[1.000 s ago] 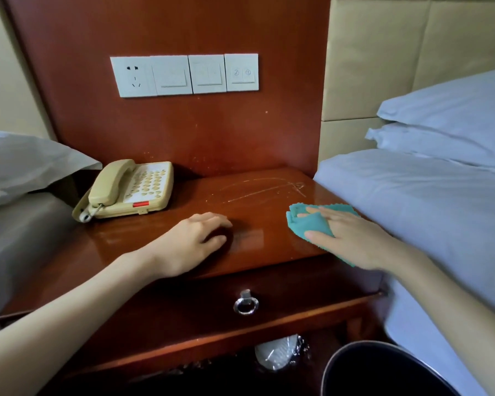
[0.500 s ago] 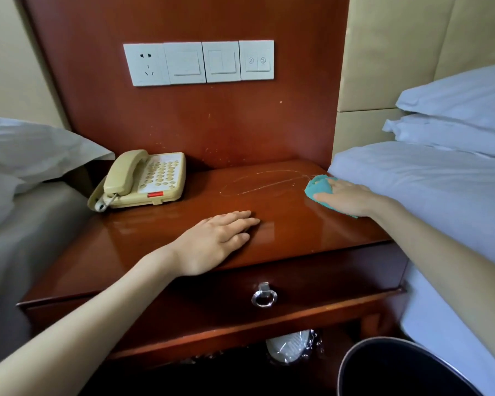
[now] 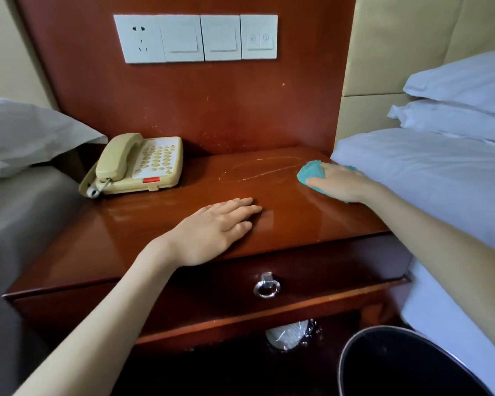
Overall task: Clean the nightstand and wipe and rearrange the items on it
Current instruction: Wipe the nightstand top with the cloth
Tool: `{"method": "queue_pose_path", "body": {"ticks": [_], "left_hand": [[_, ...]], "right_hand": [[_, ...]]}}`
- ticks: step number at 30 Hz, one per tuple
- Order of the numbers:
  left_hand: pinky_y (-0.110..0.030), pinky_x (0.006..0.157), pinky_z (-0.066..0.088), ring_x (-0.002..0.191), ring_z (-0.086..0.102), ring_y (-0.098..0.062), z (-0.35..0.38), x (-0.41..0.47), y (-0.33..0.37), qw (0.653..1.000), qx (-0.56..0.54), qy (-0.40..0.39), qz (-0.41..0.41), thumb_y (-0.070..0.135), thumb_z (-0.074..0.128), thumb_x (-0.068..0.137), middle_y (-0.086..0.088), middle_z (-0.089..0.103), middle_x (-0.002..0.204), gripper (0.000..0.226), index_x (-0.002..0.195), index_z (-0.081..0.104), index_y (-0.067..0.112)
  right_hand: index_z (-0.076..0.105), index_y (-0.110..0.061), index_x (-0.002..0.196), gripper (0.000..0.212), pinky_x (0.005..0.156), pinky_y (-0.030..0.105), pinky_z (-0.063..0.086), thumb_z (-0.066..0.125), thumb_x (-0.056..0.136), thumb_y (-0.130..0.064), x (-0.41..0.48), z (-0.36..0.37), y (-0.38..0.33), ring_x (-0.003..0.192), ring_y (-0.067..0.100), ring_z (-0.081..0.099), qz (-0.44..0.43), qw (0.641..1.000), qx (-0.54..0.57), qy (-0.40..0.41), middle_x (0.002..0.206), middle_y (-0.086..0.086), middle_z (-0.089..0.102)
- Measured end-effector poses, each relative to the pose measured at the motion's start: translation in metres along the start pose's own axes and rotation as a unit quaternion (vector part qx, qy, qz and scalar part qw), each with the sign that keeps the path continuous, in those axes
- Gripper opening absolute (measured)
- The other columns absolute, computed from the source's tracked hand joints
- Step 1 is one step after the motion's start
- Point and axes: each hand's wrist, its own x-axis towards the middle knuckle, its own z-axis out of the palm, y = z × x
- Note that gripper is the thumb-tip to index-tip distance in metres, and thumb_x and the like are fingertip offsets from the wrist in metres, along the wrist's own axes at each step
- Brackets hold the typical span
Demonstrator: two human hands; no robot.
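The glossy red-brown nightstand (image 3: 160,241) fills the middle of the head view. A beige telephone (image 3: 137,164) sits at its back left corner, handset on the cradle. My right hand (image 3: 340,182) presses a teal cloth (image 3: 310,172) flat on the top at the back right, against the bed's edge. Pale curved streaks (image 3: 257,170) mark the wood just left of the cloth. My left hand (image 3: 212,228) lies flat, palm down, near the front edge, holding nothing.
White bedding (image 3: 429,178) and pillows (image 3: 463,87) border the nightstand on the right, another bed and pillow (image 3: 26,132) on the left. A ring-pull drawer (image 3: 267,287) sits below the top. A black bin (image 3: 406,364) stands front right. Wall switches (image 3: 196,38) are above.
My right hand has slid the teal cloth from the front right of the top toward the back right corner. The left hand has stayed flat in place.
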Motion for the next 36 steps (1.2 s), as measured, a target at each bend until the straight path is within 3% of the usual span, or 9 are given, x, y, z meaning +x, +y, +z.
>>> {"method": "queue_pose_path", "body": {"ticks": [2,4,9,14,19,23,28,31,36], "left_hand": [[-0.028,0.118,0.008,0.145,0.009,-0.004,0.0,0.0,0.0,1.0,0.001,-0.002,-0.002,0.041,0.026,0.101,0.018,0.014,0.157,0.046,0.147,0.023,0.04],[-0.027,0.117,0.007,0.145,0.008,-0.003,0.001,0.0,0.0,1.0,0.001,-0.002,-0.002,0.041,0.026,0.101,0.019,0.013,0.157,0.046,0.147,0.022,0.04],[-0.021,0.114,0.004,0.144,0.007,0.0,0.003,0.002,-0.003,1.0,0.001,0.005,0.002,0.042,0.026,0.101,0.02,0.012,0.157,0.046,0.146,0.022,0.041],[-0.019,0.111,0.0,0.144,0.003,0.002,0.004,0.002,-0.005,1.0,0.0,0.0,0.001,0.044,0.024,0.1,0.02,0.01,0.157,0.047,0.147,0.019,0.042],[-0.022,0.115,-0.001,0.144,0.002,0.002,0.005,0.001,-0.005,1.0,-0.004,0.001,0.003,0.045,0.023,0.099,0.021,0.009,0.157,0.047,0.146,0.019,0.042],[-0.023,0.116,-0.001,0.144,0.001,0.001,0.006,0.002,-0.006,1.0,0.001,0.005,0.004,0.046,0.021,0.099,0.021,0.008,0.157,0.048,0.147,0.018,0.042],[-0.023,0.116,-0.002,0.144,-0.001,0.002,0.005,0.0,-0.003,1.0,0.003,0.004,0.001,0.046,0.02,0.099,0.021,0.007,0.158,0.049,0.147,0.017,0.042],[-0.025,0.117,-0.002,0.145,-0.001,0.0,0.003,-0.001,-0.001,1.0,0.003,-0.006,-0.004,0.045,0.021,0.099,0.019,0.007,0.158,0.048,0.147,0.017,0.041],[-0.025,0.117,-0.002,0.145,-0.001,-0.001,0.002,-0.002,0.001,1.0,0.009,-0.002,-0.005,0.043,0.021,0.1,0.018,0.007,0.159,0.048,0.148,0.017,0.04]], "right_hand": [[0.032,-0.024,0.145,0.072,0.11,0.045,0.025,0.03,0.083,-0.061,0.011,0.003,0.001,0.137,0.028,0.031,0.053,0.998,-0.026,0.0,0.151,0.007,0.035],[0.028,-0.027,0.146,0.075,0.11,0.046,0.023,0.031,0.08,-0.062,0.02,0.005,-0.003,0.138,0.031,0.027,0.075,0.997,-0.027,-0.003,0.151,0.008,0.032],[0.028,-0.03,0.147,0.066,0.114,0.052,0.002,0.031,0.087,-0.058,0.029,0.028,-0.026,0.145,0.028,0.011,-0.069,0.995,0.026,-0.07,0.157,0.002,0.021],[0.047,-0.021,0.137,0.068,0.107,0.04,0.029,0.036,0.083,-0.062,0.037,0.023,-0.015,0.133,0.028,0.038,-0.075,0.991,0.078,-0.085,0.143,0.006,0.045],[0.037,-0.024,0.143,0.066,0.114,0.049,0.014,0.033,0.089,-0.062,0.061,0.018,0.014,0.141,0.031,0.022,0.04,0.997,0.051,-0.045,0.153,0.008,0.03],[0.032,-0.018,0.146,0.068,0.115,0.05,0.012,0.034,0.091,-0.058,0.072,0.012,0.02,0.143,0.032,0.018,0.08,0.995,0.046,-0.027,0.155,0.008,0.024],[0.027,-0.027,0.149,0.067,0.116,0.048,-0.003,0.029,0.089,-0.058,0.081,0.028,-0.02,0.146,0.022,0.006,-0.014,0.997,0.031,-0.073,0.159,-0.001,0.017],[0.032,-0.029,0.146,0.068,0.115,0.048,0.003,0.03,0.086,-0.06,0.081,0.038,-0.041,0.145,0.024,0.014,-0.062,0.994,0.039,-0.081,0.157,0.0,0.024],[0.04,-0.022,0.142,0.067,0.114,0.046,0.015,0.033,0.087,-0.06,0.087,0.031,-0.025,0.141,0.029,0.024,-0.039,0.994,0.058,-0.079,0.152,0.006,0.033]]}}
